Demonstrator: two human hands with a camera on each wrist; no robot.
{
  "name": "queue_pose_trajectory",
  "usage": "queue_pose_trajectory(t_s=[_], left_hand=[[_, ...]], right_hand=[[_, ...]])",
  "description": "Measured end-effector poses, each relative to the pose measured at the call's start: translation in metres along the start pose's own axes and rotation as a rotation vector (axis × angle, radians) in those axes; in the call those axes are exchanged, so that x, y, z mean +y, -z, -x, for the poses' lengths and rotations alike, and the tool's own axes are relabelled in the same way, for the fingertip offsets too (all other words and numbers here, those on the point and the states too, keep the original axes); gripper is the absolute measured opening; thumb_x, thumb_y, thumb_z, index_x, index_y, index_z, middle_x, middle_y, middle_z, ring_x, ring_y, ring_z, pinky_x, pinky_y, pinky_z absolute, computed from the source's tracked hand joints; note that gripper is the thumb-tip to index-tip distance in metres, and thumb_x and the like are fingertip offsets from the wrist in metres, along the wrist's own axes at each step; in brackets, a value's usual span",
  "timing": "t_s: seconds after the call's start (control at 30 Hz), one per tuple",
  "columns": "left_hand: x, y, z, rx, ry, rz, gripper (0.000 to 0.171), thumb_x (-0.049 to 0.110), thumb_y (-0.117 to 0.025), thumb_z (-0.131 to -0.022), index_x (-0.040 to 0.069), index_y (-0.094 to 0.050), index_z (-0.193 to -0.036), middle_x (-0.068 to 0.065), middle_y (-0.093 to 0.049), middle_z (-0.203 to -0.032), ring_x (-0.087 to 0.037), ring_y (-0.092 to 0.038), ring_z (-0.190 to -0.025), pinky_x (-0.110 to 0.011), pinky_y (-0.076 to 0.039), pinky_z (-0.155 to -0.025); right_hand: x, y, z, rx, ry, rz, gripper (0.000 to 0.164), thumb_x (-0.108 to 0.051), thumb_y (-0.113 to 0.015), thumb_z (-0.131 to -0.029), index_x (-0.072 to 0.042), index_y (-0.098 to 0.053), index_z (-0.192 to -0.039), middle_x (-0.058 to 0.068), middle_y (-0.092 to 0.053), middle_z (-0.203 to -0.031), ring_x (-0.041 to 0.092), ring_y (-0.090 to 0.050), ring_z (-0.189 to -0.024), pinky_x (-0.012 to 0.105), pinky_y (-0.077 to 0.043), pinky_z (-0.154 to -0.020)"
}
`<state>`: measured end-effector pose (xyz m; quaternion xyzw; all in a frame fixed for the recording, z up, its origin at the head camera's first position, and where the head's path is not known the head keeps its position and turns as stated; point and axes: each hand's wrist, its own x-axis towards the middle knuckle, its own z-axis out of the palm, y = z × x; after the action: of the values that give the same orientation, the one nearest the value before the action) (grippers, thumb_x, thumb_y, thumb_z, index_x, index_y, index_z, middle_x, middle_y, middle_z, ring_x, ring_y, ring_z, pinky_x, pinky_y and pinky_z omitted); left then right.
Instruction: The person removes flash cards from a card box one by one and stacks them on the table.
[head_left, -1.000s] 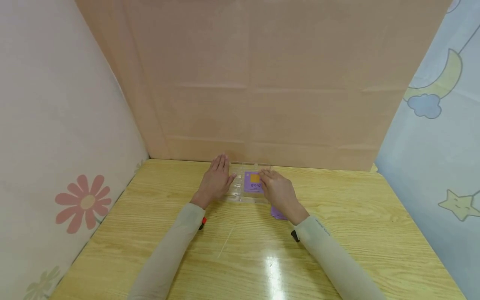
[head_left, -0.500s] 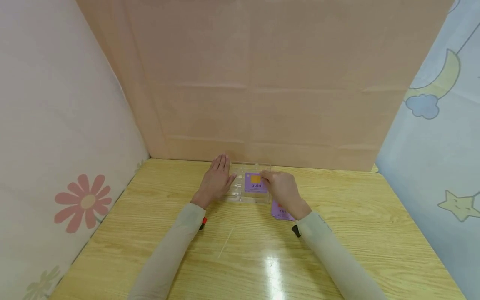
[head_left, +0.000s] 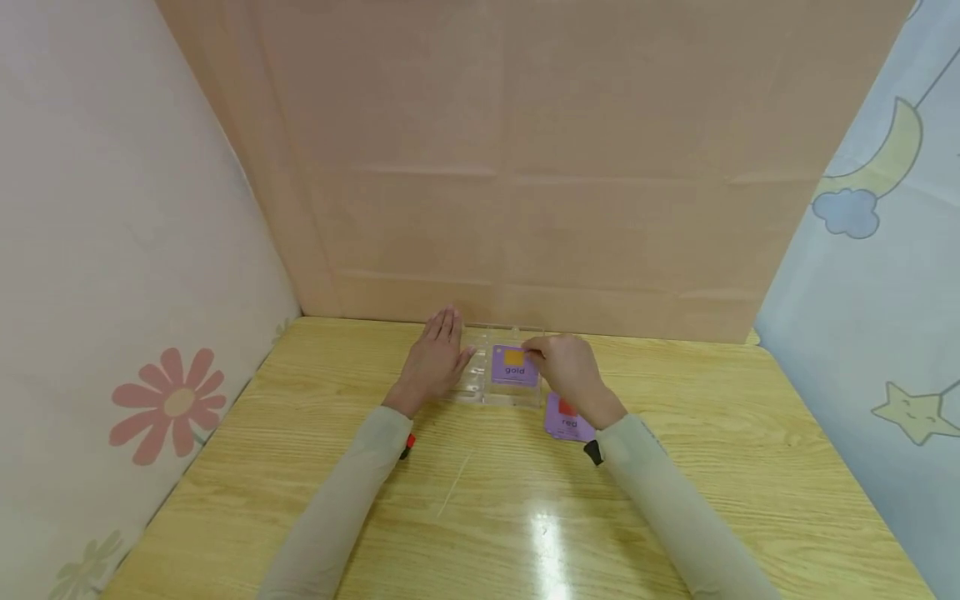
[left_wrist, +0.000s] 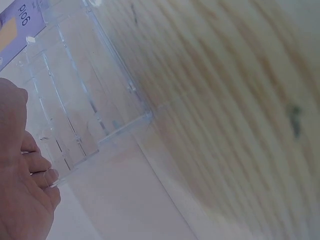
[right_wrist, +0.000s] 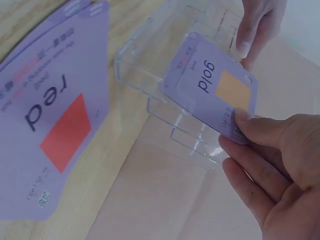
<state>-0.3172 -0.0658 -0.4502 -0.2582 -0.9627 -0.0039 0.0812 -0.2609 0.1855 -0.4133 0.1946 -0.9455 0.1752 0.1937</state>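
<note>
A purple card marked "gold" [head_left: 513,371], with an orange square, leans on a clear tiered plastic stand [head_left: 513,398] by the back wall. My right hand [head_left: 572,371] pinches its right edge between thumb and fingers, as the right wrist view shows. My left hand [head_left: 433,362] lies at the stand's left side with straight fingers and the thumb held out, touching the stand. Several steps of the stand [left_wrist: 75,85] are bare in the left wrist view. Below my right hand lies a small pile of purple cards, topped by one marked "red" [right_wrist: 55,115].
The wooden table [head_left: 495,517] stretches toward me and to both sides. A brown paper-like wall [head_left: 525,208] rises right behind the stand. Patterned cloth walls [head_left: 840,292] close off the left and right sides.
My right hand has shifted slightly right along the gold card and uncovered more of it and of the red card. The left hand stays at the stand's left side.
</note>
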Motion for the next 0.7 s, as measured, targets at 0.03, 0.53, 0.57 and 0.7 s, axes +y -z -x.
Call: queue_pose_trajectory(t_s=[0.03, 0.53, 0.57, 0.7], left_hand=[[-0.0002, -0.0001, 0.0002, -0.002, -0.001, 0.001, 0.075, 0.046, -0.030, -0.115, -0.008, -0.015, -0.165, -0.026, -0.017, -0.174, -0.037, -0.019, -0.164, -0.046, -0.015, -0.136], [-0.0004, 0.0008, -0.0001, 0.012, -0.009, -0.024, 0.075, 0.045, -0.031, -0.115, -0.009, -0.018, -0.164, -0.026, -0.020, -0.174, -0.037, -0.020, -0.164, -0.046, -0.017, -0.136], [-0.0004, 0.0007, 0.0001, 0.009, -0.008, -0.024, 0.075, 0.046, -0.030, -0.115, -0.009, -0.018, -0.164, -0.026, -0.020, -0.174, -0.036, -0.020, -0.164, -0.046, -0.017, -0.136], [-0.0008, 0.0001, 0.0007, 0.003, -0.006, -0.025, 0.075, 0.046, -0.030, -0.115, -0.009, -0.017, -0.164, -0.025, -0.018, -0.174, -0.037, -0.020, -0.164, -0.046, -0.016, -0.136]], right_hand=[[0.0005, 0.0007, -0.0005, -0.005, 0.001, -0.009, 0.011, -0.009, -0.080, -0.092, -0.008, -0.085, -0.102, 0.008, -0.084, -0.098, 0.015, -0.073, -0.073, 0.036, -0.061, -0.064], [0.0055, 0.0050, -0.0068, -0.080, 0.033, -0.066, 0.011, -0.006, -0.077, -0.094, -0.006, -0.083, -0.104, 0.008, -0.083, -0.101, 0.020, -0.077, -0.083, 0.038, -0.064, -0.073], [0.0054, 0.0053, -0.0071, -0.081, 0.039, -0.070, 0.012, -0.005, -0.076, -0.094, -0.006, -0.083, -0.104, 0.008, -0.083, -0.101, 0.021, -0.078, -0.084, 0.039, -0.064, -0.074], [0.0064, 0.0054, -0.0083, -0.086, 0.060, -0.083, 0.012, -0.005, -0.075, -0.095, -0.005, -0.082, -0.105, 0.009, -0.083, -0.101, 0.019, -0.076, -0.081, 0.038, -0.064, -0.073]])
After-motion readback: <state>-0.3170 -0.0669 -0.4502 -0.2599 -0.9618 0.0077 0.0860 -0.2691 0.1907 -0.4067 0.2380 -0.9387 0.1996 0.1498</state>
